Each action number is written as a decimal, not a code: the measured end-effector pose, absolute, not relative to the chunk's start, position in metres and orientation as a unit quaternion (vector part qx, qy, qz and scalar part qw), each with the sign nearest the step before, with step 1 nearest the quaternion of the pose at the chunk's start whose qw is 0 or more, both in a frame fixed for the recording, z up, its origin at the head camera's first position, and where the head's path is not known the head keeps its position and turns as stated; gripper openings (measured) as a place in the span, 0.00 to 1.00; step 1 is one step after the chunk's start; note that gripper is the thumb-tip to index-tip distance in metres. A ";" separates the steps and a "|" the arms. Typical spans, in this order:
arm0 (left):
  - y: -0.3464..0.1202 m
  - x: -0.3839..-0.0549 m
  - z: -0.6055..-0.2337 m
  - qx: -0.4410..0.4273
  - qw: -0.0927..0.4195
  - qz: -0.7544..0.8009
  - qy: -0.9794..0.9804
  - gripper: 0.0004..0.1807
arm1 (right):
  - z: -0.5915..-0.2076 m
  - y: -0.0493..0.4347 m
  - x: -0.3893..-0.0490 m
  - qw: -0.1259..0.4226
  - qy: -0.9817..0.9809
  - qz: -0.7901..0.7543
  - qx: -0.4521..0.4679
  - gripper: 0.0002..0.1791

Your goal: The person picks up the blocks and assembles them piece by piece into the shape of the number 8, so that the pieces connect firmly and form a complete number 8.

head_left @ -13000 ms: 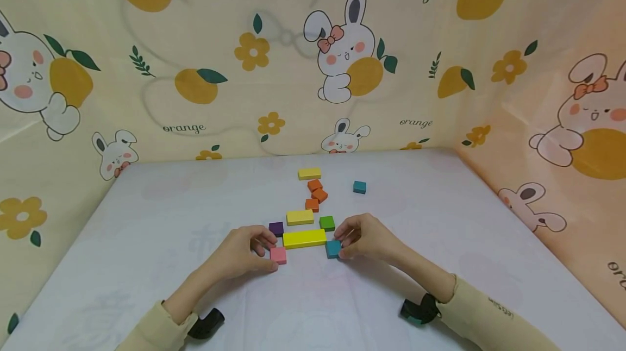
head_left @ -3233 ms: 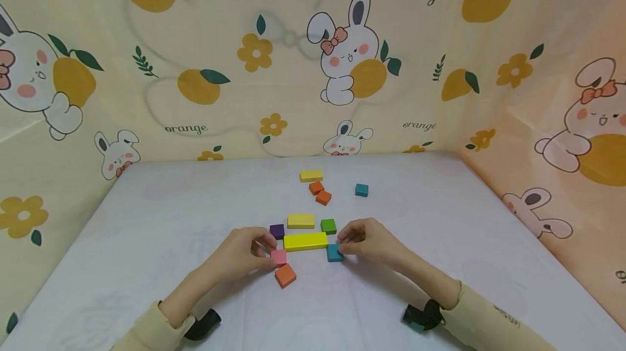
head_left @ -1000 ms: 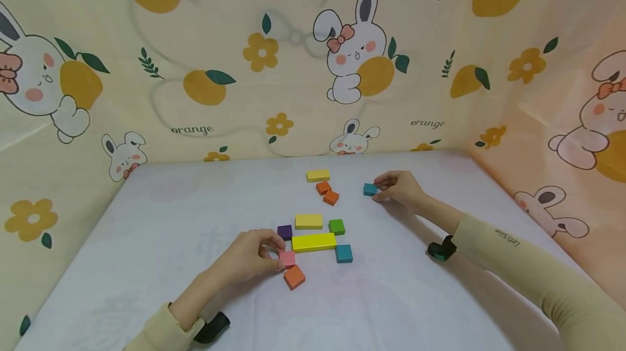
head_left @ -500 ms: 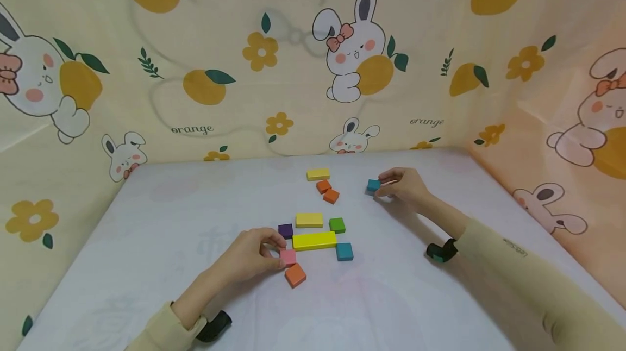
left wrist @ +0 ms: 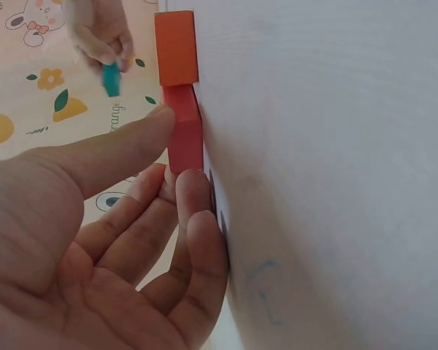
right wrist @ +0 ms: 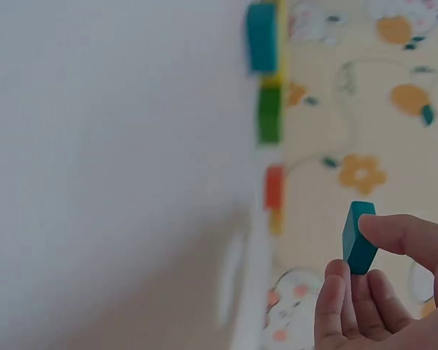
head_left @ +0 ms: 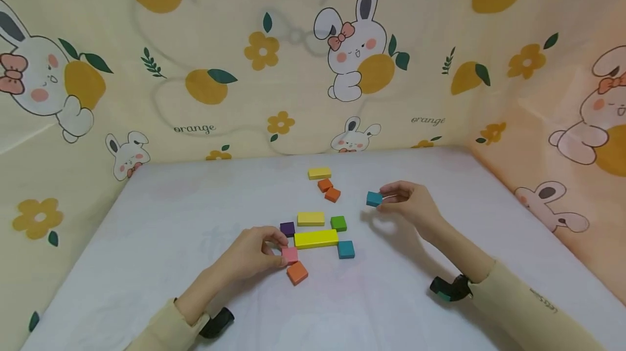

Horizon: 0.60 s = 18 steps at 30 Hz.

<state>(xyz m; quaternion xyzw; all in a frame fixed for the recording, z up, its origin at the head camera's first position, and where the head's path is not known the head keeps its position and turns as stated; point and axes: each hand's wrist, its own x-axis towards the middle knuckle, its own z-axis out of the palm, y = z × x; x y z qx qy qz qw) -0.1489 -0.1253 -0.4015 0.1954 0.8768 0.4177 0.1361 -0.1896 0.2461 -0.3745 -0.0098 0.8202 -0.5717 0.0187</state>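
Note:
My right hand [head_left: 414, 205] pinches a teal block [head_left: 374, 199] between thumb and fingertips. In the right wrist view the teal block [right wrist: 360, 237] is held up off the table. My left hand [head_left: 251, 253] has its thumb and fingertips on two sides of a pink block [head_left: 290, 255] that stays on the table. An orange block [head_left: 297, 273] touches the pink one's near corner, set at an angle. A long yellow block [head_left: 315, 239] lies beyond, with a purple block [head_left: 287, 229] at its left and a second teal block [head_left: 346, 249] at its right end.
Behind the long block are a shorter yellow block [head_left: 310, 219] and a green block [head_left: 338, 223]. Farther back sit two orange blocks [head_left: 332, 194] and another yellow block [head_left: 319, 173]. Patterned cloth [head_left: 293, 85] walls in the white table [head_left: 195, 199].
My right hand has left the near teal block, reached to the back right, and lifted the far teal block, now drawing it nearer. Earlier, one orange block came to the front by the pink block.

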 end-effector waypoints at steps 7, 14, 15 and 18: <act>-0.125 -0.149 -0.402 0.200 0.135 0.421 0.875 0.16 | -0.366 0.224 -0.153 0.040 0.798 -0.599 -0.048 0.25; -0.126 -0.149 -0.403 0.194 0.140 0.416 0.877 0.16 | -0.377 0.209 -0.126 0.102 0.811 -0.572 -0.070 0.23; -0.125 -0.149 -0.403 0.193 0.141 0.416 0.878 0.16 | -0.379 0.208 -0.124 0.109 0.811 -0.570 -0.070 0.23; -0.124 -0.150 -0.402 0.191 0.141 0.413 0.879 0.17 | -0.382 0.208 -0.119 0.122 0.816 -0.561 -0.069 0.24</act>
